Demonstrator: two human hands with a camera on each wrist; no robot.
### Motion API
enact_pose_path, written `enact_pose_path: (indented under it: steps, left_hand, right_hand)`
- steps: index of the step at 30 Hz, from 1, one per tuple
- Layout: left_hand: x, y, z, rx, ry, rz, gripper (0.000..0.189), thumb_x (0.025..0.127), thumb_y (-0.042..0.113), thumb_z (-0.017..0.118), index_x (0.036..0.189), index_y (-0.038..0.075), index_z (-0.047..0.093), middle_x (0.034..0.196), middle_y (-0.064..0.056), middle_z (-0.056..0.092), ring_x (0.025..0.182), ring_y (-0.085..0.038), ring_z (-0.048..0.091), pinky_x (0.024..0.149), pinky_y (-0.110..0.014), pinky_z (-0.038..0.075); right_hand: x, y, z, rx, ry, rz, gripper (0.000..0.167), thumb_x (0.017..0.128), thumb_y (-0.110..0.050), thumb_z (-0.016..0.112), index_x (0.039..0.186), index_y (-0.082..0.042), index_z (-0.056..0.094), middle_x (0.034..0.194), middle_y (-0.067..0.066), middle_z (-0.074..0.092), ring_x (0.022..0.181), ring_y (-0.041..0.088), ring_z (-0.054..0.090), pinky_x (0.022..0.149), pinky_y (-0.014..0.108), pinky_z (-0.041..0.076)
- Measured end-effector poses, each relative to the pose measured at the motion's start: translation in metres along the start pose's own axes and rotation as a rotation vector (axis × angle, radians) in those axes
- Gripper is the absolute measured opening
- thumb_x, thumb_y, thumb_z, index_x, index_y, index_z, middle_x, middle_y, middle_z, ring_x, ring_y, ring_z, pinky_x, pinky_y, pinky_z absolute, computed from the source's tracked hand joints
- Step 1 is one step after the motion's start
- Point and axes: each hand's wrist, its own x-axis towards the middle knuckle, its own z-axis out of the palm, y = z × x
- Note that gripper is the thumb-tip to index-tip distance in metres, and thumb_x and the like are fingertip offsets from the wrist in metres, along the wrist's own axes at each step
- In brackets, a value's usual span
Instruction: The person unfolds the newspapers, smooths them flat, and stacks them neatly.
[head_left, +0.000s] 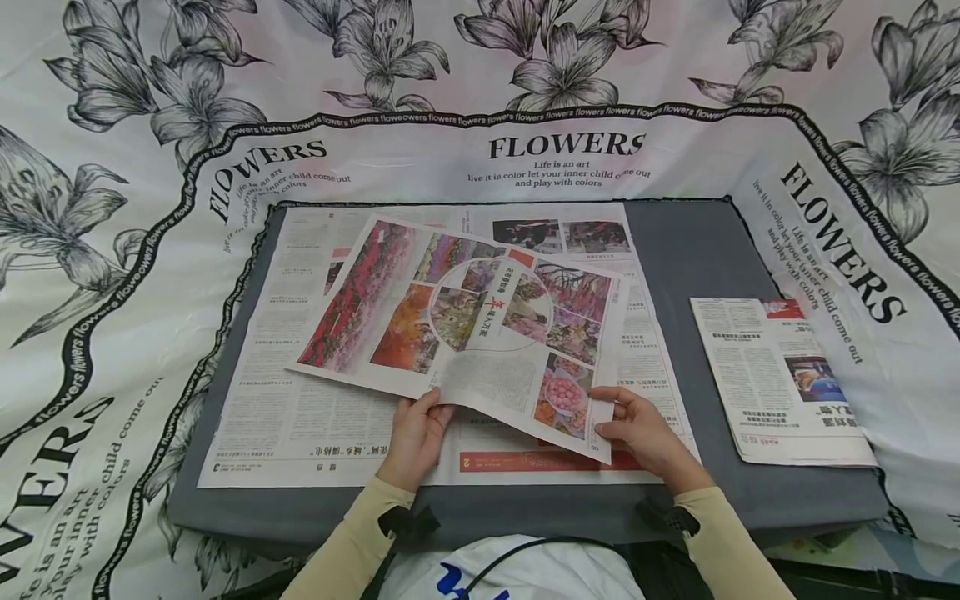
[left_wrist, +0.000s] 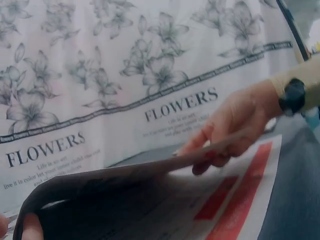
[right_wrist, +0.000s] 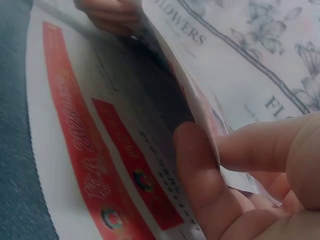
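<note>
A newspaper sheet with colour flower photos [head_left: 480, 325] is held up at a slant above a larger spread newspaper [head_left: 262, 417]. My left hand [head_left: 418, 433] pinches its near edge around the middle. At the sheet's near right corner, my right hand [head_left: 645, 433] pinches the side edge between thumb and fingers. In the right wrist view the right hand's fingers [right_wrist: 195, 160] grip the paper from both sides, and the red-banded page [right_wrist: 75, 145] of the spread newspaper lies below. The left wrist view shows the sheet [left_wrist: 125, 170] bowed between both hands.
A folded newspaper [head_left: 780, 392] lies at the right side of the grey table surface [head_left: 675, 250]. White cloth printed with flowers and lettering [head_left: 405, 158] surrounds the table and rises behind it. Black straps [head_left: 408, 523] are on both wrists.
</note>
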Motion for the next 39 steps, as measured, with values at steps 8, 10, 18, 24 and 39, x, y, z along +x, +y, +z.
enact_pose_path:
  steps: [8, 10, 18, 24, 39]
  left_hand:
    - [0.004, 0.005, 0.001, -0.025, 0.079, 0.031, 0.049, 0.102, -0.011, 0.045, 0.144, 0.005, 0.027, 0.134, -0.013, 0.041, 0.116, -0.02, 0.063, 0.087, -0.021, 0.057]
    - [0.005, 0.007, -0.002, 0.014, 0.101, 0.047, 0.05, 0.1, -0.013, 0.047, 0.144, 0.005, 0.03, 0.132, -0.013, 0.044, 0.1, -0.013, 0.066, 0.081, -0.021, 0.058]
    - [0.008, 0.02, -0.027, 0.233, 0.036, 0.079, 0.059, 0.098, -0.015, 0.049, 0.149, 0.007, 0.03, 0.128, -0.01, 0.05, 0.099, -0.011, 0.068, 0.08, -0.022, 0.059]
    - [0.015, 0.041, -0.044, 0.356, -0.012, 0.019, 0.063, 0.098, -0.015, 0.05, 0.152, 0.01, 0.027, 0.123, -0.006, 0.051, 0.093, -0.008, 0.068, 0.074, -0.02, 0.058]
    - [0.076, 0.139, -0.081, 0.667, -0.287, -0.115, 0.068, 0.099, -0.011, 0.051, 0.156, -0.004, 0.013, 0.105, 0.005, 0.065, 0.088, -0.005, 0.071, 0.075, -0.015, 0.058]
  right_hand:
    - [0.004, -0.002, -0.005, 0.072, -0.013, 0.005, 0.063, 0.097, 0.003, 0.06, 0.153, 0.004, 0.031, 0.115, 0.001, 0.072, 0.097, 0.011, 0.073, 0.077, 0.034, 0.063]
    - [0.007, -0.004, -0.013, 0.134, 0.001, 0.006, 0.061, 0.099, 0.001, 0.059, 0.152, 0.002, 0.03, 0.106, -0.007, 0.072, 0.093, 0.01, 0.074, 0.074, 0.032, 0.063]
    - [0.025, -0.017, -0.045, 0.385, 0.02, -0.025, 0.08, 0.106, -0.007, 0.052, 0.164, -0.012, -0.003, 0.107, -0.008, 0.075, 0.093, 0.011, 0.076, 0.077, 0.028, 0.062]
    - [0.034, -0.027, -0.063, 0.484, 0.046, -0.067, 0.086, 0.108, -0.006, 0.046, 0.162, -0.017, -0.02, 0.106, -0.006, 0.073, 0.095, 0.011, 0.075, 0.079, 0.029, 0.061]
    - [0.053, -0.03, -0.101, 0.307, -0.142, 0.025, 0.064, 0.112, -0.024, 0.038, 0.163, -0.007, 0.004, 0.114, -0.006, 0.074, 0.1, 0.014, 0.075, 0.086, 0.032, 0.061]
